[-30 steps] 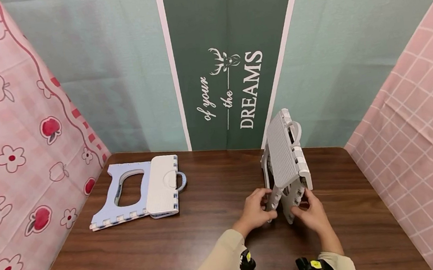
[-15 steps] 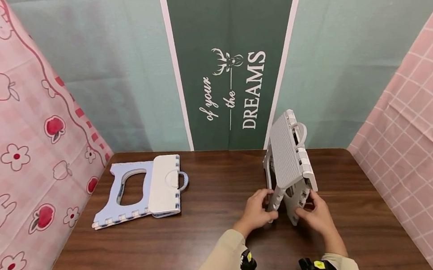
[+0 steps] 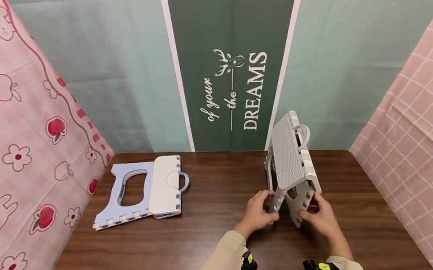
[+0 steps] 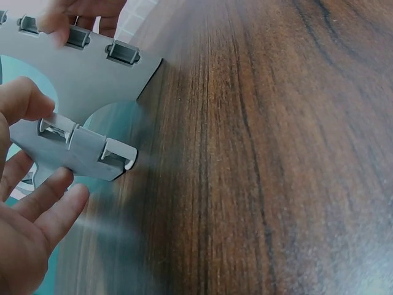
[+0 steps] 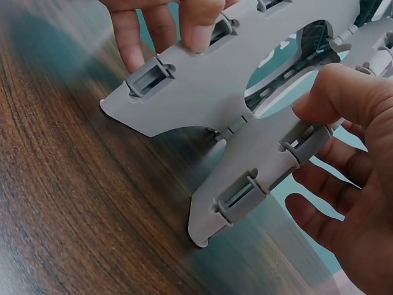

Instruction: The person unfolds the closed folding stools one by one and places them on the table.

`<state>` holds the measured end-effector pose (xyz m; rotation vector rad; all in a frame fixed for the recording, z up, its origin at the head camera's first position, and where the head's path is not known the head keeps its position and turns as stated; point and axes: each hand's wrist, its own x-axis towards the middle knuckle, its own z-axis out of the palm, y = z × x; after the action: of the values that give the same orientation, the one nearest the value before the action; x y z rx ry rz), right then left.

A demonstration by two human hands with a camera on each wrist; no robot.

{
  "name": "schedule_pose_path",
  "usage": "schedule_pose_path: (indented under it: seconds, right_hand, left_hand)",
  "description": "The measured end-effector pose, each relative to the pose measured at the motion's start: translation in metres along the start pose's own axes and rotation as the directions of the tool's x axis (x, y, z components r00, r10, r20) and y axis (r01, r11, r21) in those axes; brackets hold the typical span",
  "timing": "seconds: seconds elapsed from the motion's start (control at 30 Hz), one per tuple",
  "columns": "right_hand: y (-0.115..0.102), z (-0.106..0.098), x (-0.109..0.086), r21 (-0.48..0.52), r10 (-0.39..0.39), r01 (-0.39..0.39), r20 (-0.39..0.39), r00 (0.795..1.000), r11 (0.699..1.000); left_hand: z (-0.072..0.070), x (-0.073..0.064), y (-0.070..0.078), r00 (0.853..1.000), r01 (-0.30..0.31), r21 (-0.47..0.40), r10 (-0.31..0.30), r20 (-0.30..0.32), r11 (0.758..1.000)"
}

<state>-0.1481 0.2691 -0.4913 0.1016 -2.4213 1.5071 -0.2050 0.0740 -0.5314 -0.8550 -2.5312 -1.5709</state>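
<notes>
A grey folding step stool (image 3: 288, 153) stands partly unfolded at the right of the table, its seat tilted and its legs spread apart. My left hand (image 3: 256, 213) pinches the edge of its left leg between thumb and fingers. The right leg's edge is gripped by my right hand (image 3: 322, 219), thumb on the inner face. In the right wrist view, the leg panels (image 5: 245, 153) meet at a hinge, and their feet touch the table. Some fingertips are hidden behind the legs. A second folding stool (image 3: 130, 193), blue and white, lies folded flat at the left.
The dark wooden table (image 3: 214, 184) ends at a green and teal cloth (image 3: 132, 73) behind it. Pink patterned cloth (image 3: 17, 132) hangs on the left side and a pink checked cloth (image 3: 432, 140) on the right.
My right hand has moved a little to the right with the right leg, so the grey stool's legs stand wider apart. My left hand keeps its hold; the blue stool lies as before.
</notes>
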Motion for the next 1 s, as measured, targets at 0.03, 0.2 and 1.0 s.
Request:
schedule_pose_path:
  seconds: [0.03,0.2,1.0]
  right_hand:
    - [-0.002,-0.001,-0.001,0.005,0.012,-0.012,0.002,1.0,1.0]
    - [-0.004,-0.004,-0.001,0.034,0.051,-0.051,0.009,0.999,0.998]
    - [0.039,-0.008,0.002,0.069,0.086,-0.087,0.011,0.996,0.994]
  left_hand:
    - [0.0,0.0,0.0,1.0,0.002,-0.004,-0.002,0.002,1.0]
    - [0.0,0.0,0.001,1.0,0.014,-0.013,-0.013,0.015,1.0]
    - [-0.002,0.0,-0.003,1.0,0.001,-0.01,-0.001,0.01,1.0]
